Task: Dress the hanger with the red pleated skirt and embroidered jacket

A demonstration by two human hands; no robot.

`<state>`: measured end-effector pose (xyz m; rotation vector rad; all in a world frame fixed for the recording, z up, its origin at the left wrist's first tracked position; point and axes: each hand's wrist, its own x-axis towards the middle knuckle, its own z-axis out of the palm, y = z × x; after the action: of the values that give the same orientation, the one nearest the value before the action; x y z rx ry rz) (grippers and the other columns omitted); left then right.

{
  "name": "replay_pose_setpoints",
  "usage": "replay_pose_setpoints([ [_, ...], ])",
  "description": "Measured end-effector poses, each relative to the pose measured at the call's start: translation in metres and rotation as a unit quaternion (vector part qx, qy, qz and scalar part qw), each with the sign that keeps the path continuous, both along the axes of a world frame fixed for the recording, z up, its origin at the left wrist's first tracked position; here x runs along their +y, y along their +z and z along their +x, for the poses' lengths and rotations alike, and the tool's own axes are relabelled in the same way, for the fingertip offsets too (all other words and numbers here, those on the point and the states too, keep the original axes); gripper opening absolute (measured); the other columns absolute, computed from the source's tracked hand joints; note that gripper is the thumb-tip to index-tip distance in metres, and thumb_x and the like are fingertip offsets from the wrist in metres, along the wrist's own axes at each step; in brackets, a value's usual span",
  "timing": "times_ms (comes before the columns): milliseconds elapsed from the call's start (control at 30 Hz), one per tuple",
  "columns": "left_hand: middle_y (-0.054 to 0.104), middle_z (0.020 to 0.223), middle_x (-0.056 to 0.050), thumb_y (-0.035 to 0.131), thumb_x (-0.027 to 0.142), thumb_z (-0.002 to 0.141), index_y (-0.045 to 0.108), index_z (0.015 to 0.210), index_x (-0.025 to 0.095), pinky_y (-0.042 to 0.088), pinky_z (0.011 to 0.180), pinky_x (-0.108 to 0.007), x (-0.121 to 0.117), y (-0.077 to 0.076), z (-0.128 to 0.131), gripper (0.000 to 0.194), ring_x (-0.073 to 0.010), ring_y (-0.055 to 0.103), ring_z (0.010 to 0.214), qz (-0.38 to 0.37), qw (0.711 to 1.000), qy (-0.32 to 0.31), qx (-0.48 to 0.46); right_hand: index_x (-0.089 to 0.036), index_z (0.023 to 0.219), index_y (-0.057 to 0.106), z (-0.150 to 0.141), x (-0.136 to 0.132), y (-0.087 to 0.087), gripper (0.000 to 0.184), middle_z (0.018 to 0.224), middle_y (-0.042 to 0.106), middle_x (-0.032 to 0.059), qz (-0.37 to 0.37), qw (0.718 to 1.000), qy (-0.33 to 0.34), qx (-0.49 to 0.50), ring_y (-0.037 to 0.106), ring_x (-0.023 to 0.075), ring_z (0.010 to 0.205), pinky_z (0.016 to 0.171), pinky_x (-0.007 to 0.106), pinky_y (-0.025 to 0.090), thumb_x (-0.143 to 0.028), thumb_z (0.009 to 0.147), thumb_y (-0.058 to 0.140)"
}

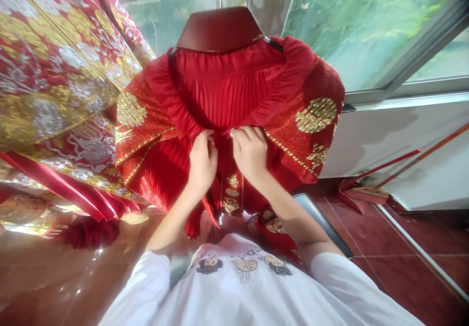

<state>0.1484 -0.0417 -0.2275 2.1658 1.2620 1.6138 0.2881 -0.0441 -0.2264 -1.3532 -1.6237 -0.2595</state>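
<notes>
Far left: a richly worked cloth point(54, 87) hangs, red under gold and silver embroidery. Below it, a shiny red satin band point(73, 184) slants down toward the centre. Lower still, a dark red gathered cloth point(93, 231) lies close to the tiled floor point(110, 272).

Centre-left: my left grip point(203, 157) is closed, fingers curled on the front edge of the red garment point(220, 94). The thumb is partly hidden, so I cannot tell its exact placement.

Centre: the garment hangs upright before me, in front of the window point(366, 33), its gathered waistband open in a wide loop and the pleated inside showing. Gold emblems sit on both sides, with rows of gold beads along the edges. Dark clips point(275, 44) hold the back edge at either end, beside a smooth maroon curved piece point(220, 29) that rises above it. My white shirt point(234, 287), with printed faces, is beneath.

Centre-right: my right grip point(250, 150) is closed too, pinching the same front edge just beside the left one; a small gap separates them.

Right: a dark flat panel point(322, 223) slants past my right forearm. Beyond it, a red dustpan point(350, 189) and a broom point(372, 195) rest by the white wall point(421, 170). A pale strip point(421, 253) crosses the tiles diagonally.
</notes>
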Motion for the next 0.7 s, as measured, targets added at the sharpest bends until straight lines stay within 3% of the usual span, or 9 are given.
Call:
replay_pose_setpoints([
  [100,0.064,0.081,-0.002,0.045,0.013,0.09,0.059,0.115,0.02,0.042,0.068,-0.023,-0.01,0.016,-0.009,0.029,-0.0127,0.057,0.066,-0.052,0.998,-0.006,0.041,-0.014,0.079,0.061,0.008,-0.006,0.013,0.018,0.078,0.063,0.0055,-0.058,0.985,0.104,0.126,0.055,0.0155,0.073,0.074,0.029,0.042,-0.012,0.087,0.045],
  [233,0.05,0.056,0.006,0.063,0.029,0.084,0.063,0.101,0.02,0.034,0.054,-0.019,-0.015,0.039,-0.012,0.019,-0.0085,0.046,0.049,-0.041,0.999,-0.006,0.018,-0.015,0.07,0.052,0.004,-0.013,0.032,0.01,0.065,0.055,-0.0008,-0.104,0.933,0.185,0.29,0.052,0.0093,0.061,0.062,0.022,0.041,-0.012,0.079,0.049],
  [333,0.045,0.052,0.008,0.069,0.028,0.079,0.062,0.098,0.02,0.033,0.053,-0.019,-0.016,0.057,-0.008,0.022,-0.0073,0.041,0.046,0.007,1.0,-0.022,-0.005,-0.017,0.075,0.051,0.0,-0.021,0.045,0.01,0.06,0.049,-0.003,-0.047,0.936,0.156,0.313,0.045,0.0073,0.053,0.055,0.021,0.037,-0.023,0.082,0.056],
  [467,0.046,0.054,0.007,0.065,0.022,0.081,0.061,0.084,0.02,0.032,0.051,-0.02,-0.009,0.079,-0.02,0.006,-0.0069,0.04,0.047,0.076,0.996,-0.054,0.012,-0.019,0.076,0.05,0.021,-0.033,0.059,0.02,0.05,0.041,-0.0056,0.04,0.972,0.06,0.225,0.037,0.0065,0.046,0.053,0.023,0.035,-0.033,0.082,0.063],
  [600,0.049,0.059,0.003,0.064,0.021,0.079,0.054,0.071,0.019,0.031,0.05,-0.022,0.012,0.093,-0.049,0.013,-0.0077,0.043,0.05,0.158,0.987,0.024,-0.015,-0.02,0.075,0.05,0.059,-0.024,0.062,0.012,0.046,0.035,-0.0067,0.12,0.975,-0.007,0.19,0.03,0.0067,0.042,0.051,0.024,0.033,-0.025,0.083,0.057],
  [700,0.044,0.057,0.004,0.066,0.024,0.078,0.049,0.069,0.02,0.03,0.048,-0.022,0.023,0.096,-0.064,0.02,-0.0074,0.04,0.047,0.164,0.984,0.047,-0.053,-0.02,0.077,0.052,0.074,-0.009,0.062,0.008,0.045,0.033,-0.0074,0.114,0.977,-0.026,0.176,0.028,0.0066,0.04,0.051,0.024,0.032,-0.024,0.083,0.055],
])
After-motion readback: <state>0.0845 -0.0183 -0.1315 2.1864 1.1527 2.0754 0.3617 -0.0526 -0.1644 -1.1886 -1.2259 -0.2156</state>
